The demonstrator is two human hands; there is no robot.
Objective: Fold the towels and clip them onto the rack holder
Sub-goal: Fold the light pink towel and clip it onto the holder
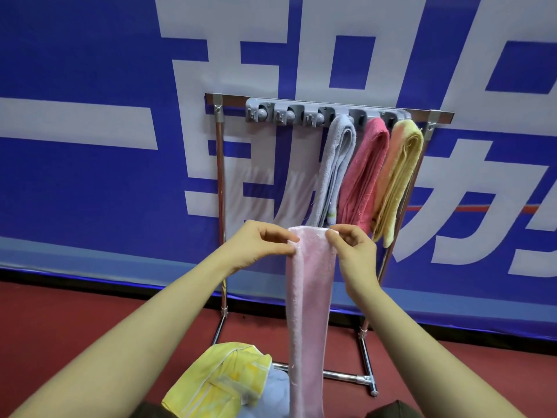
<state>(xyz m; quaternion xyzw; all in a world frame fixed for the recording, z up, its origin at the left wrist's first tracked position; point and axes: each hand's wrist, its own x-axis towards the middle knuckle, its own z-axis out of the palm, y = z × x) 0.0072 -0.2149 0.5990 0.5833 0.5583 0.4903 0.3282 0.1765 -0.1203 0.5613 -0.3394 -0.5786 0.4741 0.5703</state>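
Observation:
A long light pink towel, folded into a narrow strip, hangs straight down in front of me. My left hand pinches its top left corner and my right hand pinches its top right corner. Behind it stands a metal rack with a grey clip holder along its top bar. Three folded towels hang from the holder's right clips: a grey towel, a dark pink towel and a pale yellow towel. The left clips hold nothing.
A bright yellow towel and a light blue towel lie bunched low in front of me. The rack's base bars rest on a red floor. A blue and white banner wall is right behind the rack.

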